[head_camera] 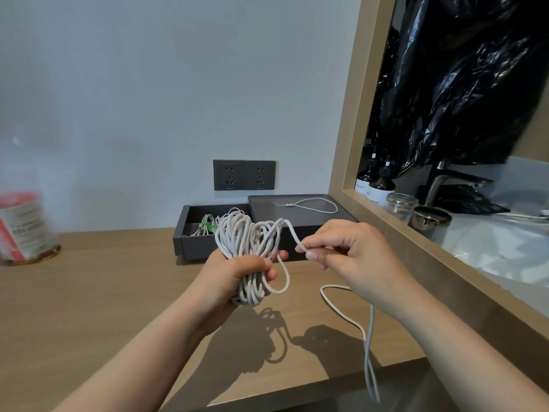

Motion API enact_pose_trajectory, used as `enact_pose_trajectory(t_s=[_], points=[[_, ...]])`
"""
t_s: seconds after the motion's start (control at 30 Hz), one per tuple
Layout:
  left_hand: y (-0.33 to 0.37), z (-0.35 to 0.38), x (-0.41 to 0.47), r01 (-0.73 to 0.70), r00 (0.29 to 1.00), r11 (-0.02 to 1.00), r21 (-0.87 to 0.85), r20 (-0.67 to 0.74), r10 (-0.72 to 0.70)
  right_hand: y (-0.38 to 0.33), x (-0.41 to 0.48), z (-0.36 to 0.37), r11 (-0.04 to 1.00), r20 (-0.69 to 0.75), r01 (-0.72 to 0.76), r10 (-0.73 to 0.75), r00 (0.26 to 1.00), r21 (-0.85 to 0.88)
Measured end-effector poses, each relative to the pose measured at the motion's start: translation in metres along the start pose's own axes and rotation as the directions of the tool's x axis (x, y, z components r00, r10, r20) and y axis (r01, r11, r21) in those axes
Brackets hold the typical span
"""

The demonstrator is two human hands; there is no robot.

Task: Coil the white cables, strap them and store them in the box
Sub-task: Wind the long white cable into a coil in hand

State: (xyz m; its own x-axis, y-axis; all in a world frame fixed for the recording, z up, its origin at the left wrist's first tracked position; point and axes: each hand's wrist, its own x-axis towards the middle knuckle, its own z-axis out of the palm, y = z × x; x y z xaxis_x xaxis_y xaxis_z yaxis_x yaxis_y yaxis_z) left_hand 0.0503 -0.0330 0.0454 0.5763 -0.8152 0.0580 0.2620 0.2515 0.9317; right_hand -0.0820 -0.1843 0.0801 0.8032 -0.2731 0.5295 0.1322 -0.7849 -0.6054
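While left hand (237,275) fingers (269,274) clamp cable coil (243,233) | right hand (350,251) fingers (312,255) pinch loose strand (294,237)

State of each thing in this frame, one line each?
Coil: partly wound, gripped by left hand.
Cable tail: loose, pinched by right hand, hanging off the table.
Box: open, holds a strapped cable.
Lid: off, beside box, thin cord on it.
Sockets: nothing plugged in.

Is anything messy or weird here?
Two things. The loose tail of white cable trails from the right hand and hangs over the front edge of the table, not yet wound into the uneven coil that the left hand grips. Also, a crumpled black plastic bag hangs above the tap, an odd spot.
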Motion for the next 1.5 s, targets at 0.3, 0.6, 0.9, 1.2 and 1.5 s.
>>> enact_pose_trajectory(t_s=[0.3, 0.6, 0.9, 1.2, 1.5], points=[[-0.005, 0.002, 0.004, -0.097, 0.987, 0.991, 0.094, -0.117, 0.107, 0.006, -0.005, 0.001, 0.999, -0.007, -0.021, 0.02, 1.0, -0.033], [-0.006, 0.0, 0.008, -0.113, 0.991, 0.985, 0.129, -0.051, 0.121, 0.004, -0.005, 0.003, 0.999, -0.011, -0.046, 0.046, 0.999, -0.029], [0.002, -0.018, 0.02, -0.189, 0.938, 0.974, 0.121, -0.273, 0.216, 0.015, -0.011, -0.01, 0.975, 0.026, -0.204, 0.203, 0.979, 0.083], [-0.009, -0.025, 0.02, -0.15, 0.928, 0.983, 0.102, -0.328, 0.176, 0.024, -0.025, -0.001, 0.957, -0.061, -0.252, 0.262, 0.963, 0.145], [-0.008, -0.007, 0.014, -0.044, 0.984, 0.984, -0.171, -0.176, 0.013, 0.012, -0.024, 0.021, 0.978, -0.047, -0.156, 0.164, 0.985, 0.139]])
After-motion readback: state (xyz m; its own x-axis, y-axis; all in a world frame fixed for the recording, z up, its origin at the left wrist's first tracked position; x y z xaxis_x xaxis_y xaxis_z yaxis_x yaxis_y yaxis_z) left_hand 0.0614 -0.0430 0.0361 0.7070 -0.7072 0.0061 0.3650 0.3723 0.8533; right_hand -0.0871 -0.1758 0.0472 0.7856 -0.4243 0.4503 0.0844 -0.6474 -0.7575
